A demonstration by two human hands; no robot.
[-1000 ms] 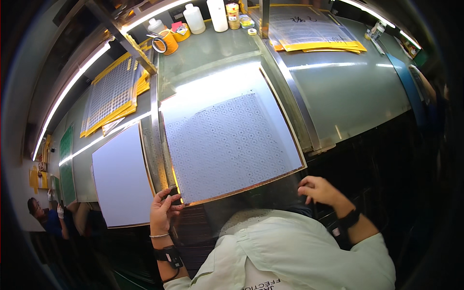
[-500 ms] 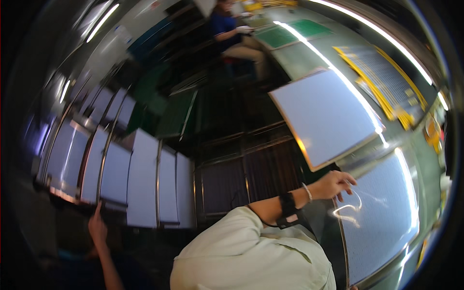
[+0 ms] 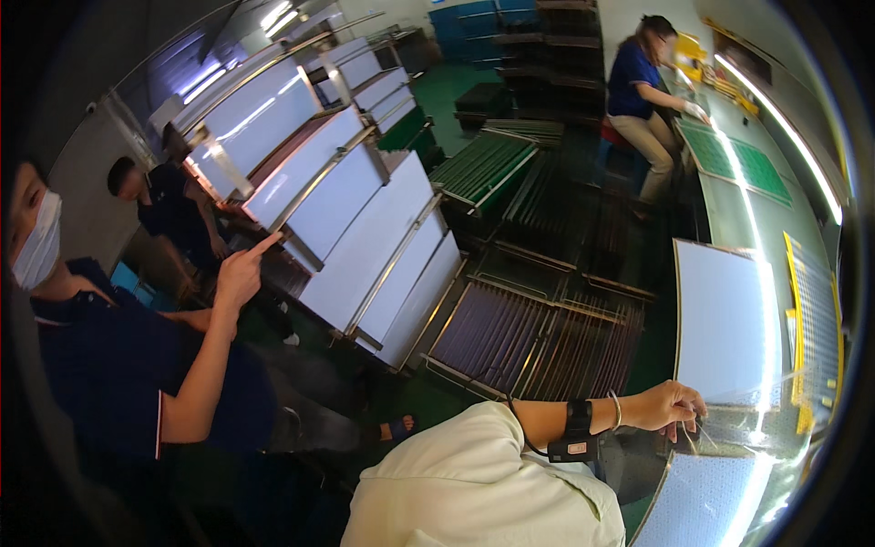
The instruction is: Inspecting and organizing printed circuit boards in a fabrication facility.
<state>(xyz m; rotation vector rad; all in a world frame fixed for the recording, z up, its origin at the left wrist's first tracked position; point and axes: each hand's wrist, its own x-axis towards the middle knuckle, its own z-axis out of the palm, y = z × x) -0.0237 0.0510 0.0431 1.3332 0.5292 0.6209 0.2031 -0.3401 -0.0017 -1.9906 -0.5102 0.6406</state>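
Note:
My left hand (image 3: 670, 408) reaches out to the right over the workbench, its wrist in a bracelet and a black band on the forearm. The fingers are bent and pinched together, with a thin shiny strand (image 3: 690, 438) trailing from their tips; its kind is too fine to make out. Below the hand lies a pale panel (image 3: 702, 497) with a fine dotted surface. Just beyond is a larger plain white panel (image 3: 725, 328) with a thin brownish edge. My right hand is out of view.
At the left, a masked person (image 3: 137, 356) points toward a metal rack (image 3: 314, 187) of white panels; another person (image 3: 178, 205) bends behind. Slotted racks (image 3: 538, 342) stand on the floor. Farther along the bench, a seated person (image 3: 638, 100) works at a green board (image 3: 734, 162). A yellow-edged tray (image 3: 814, 328) lies right.
My view has swung left, bringing the people and racks there into fuller sight. My left hand stays over the bench, with its fingers drawn closer together.

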